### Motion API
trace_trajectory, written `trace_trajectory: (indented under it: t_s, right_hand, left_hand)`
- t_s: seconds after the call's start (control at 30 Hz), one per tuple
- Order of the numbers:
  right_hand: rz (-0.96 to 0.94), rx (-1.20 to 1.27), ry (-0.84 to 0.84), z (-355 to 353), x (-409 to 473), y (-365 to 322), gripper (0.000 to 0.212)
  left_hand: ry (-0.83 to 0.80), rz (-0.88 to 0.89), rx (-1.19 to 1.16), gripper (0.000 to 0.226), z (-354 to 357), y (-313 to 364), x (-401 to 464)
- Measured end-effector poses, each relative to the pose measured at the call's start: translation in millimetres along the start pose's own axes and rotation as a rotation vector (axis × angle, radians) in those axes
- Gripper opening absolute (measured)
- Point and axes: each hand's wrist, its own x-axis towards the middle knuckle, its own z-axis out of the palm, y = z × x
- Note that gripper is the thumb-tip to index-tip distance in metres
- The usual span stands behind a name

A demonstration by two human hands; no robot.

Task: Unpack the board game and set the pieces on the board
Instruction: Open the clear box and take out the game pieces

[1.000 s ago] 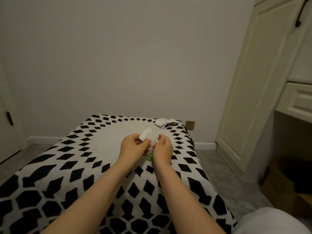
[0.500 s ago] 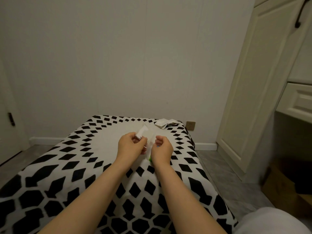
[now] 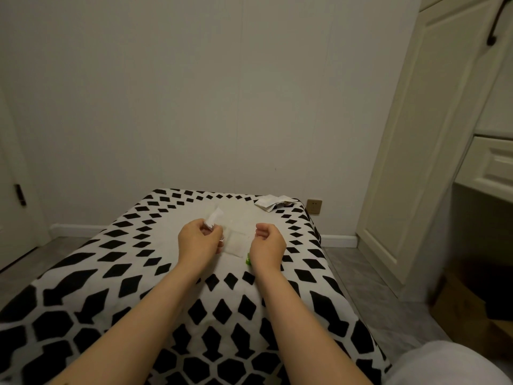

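Both forearms reach over the patterned bed (image 3: pixel 116 276). Green piece (image 3: pixel 248 258) lies on the bed beside right hand (image 3: pixel 268 245), whose fingers are curled, nothing visible in them. Left hand (image 3: pixel 199 240) pinches a white packet (image 3: pixel 213 218). Pale board (image 3: pixel 236 232) lies flat between the hands. Crumpled wrapper (image 3: pixel 270 202) sits at the far corner.
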Motion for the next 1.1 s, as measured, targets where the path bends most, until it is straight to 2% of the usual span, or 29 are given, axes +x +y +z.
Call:
trace_trajectory:
  t_s: [0.2,0.37,0.6,0.73,0.97,1.07,1.1]
  right_hand:
    - [0.031,0.101,0.047,-0.3,1.2,-0.7,0.033]
    - [0.084,0.242,0.094,-8.0,4.3,0.4,0.030]
    - [0.091,0.256,0.080,-13.8,3.4,1.0,0.027]
    - [0.101,0.257,0.021,-13.9,7.5,0.1,0.026]
    - [0.099,0.199,-0.157,-14.2,25.7,-2.3,0.025]
    - [0.033,0.079,-0.281,-14.7,36.0,-4.6,0.024]
    - [0.001,0.028,-0.324,-15.4,38.7,-5.9,0.024]
  left_hand:
    - [0.045,0.063,0.160,0.023,-4.1,-7.2,1.1]
    - [0.037,0.131,0.249,0.012,-3.9,-8.6,2.6]
    - [0.009,0.174,0.333,0.013,-1.4,-14.6,6.2]
    - [-0.002,0.179,0.335,0.016,-2.3,-15.7,11.0]
    - [0.013,0.162,0.356,0.008,-4.1,-19.4,25.1]
    - [0.018,0.135,0.335,0.002,-3.6,-21.0,31.7]
    - [0.018,0.125,0.315,0.010,-3.8,-20.7,32.4]
